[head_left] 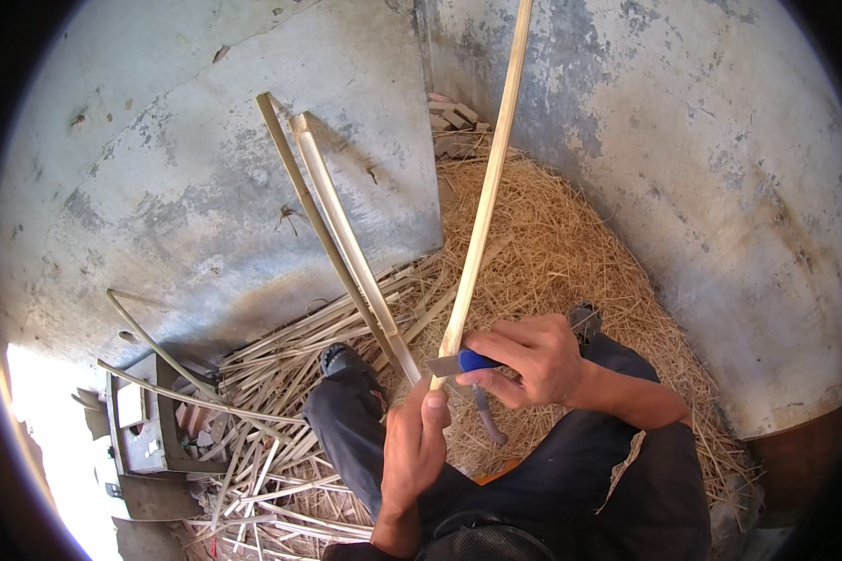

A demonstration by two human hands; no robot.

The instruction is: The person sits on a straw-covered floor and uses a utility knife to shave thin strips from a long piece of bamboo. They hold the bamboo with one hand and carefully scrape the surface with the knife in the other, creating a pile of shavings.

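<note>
Noted at far left: thin strips (281, 353) heaped loosely, judged already split. Next, slanted near the wall (178, 187): a brown pole (319, 208) and a paler pole (340, 213), apparently not in work; impossible to count what remains. Found at centre, grasped by the left grip (413, 444) at its lower end: a pale strip (486, 210), judged part-worked, with cutting there incomplete. Points forward, with its long axis sloping upward and slightly right, past the view's top edge. Seen rightward, clasped in the right grip (538, 360): a blue-handled knife (447, 366), with its blade across the strip, just above the left grip.
</note>
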